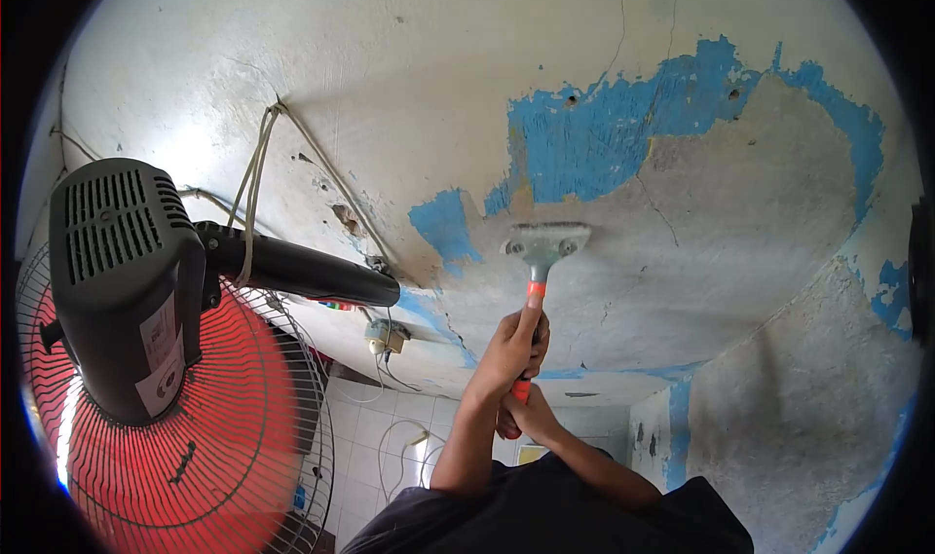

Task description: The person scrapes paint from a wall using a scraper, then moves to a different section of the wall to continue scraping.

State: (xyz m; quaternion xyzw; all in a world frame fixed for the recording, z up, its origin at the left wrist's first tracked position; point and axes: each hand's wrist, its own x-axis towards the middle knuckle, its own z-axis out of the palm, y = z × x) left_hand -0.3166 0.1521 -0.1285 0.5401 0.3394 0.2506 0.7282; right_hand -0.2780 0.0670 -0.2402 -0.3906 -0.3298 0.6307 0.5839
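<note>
A long-handled scraper [539,258] with a wide grey head and orange bands on its handle stands upright against the wall [721,208]. Its blade edge is right at the bare grey plaster, just below a blue paint patch [575,145]. My left hand [514,348] wraps round the upper handle, thumb laid along it. Lower down, my right hand [531,416] is closed round the handle's end. Both forearms reach up from the bottom of the view.
At the left hangs a large fan with a black motor housing [127,252], a wire cage and red blades [185,447]. Its black pole [312,267] is tied by a cord [255,184] to the wall. A wired socket box [387,336] sits below the pole, above white tiles [365,418].
</note>
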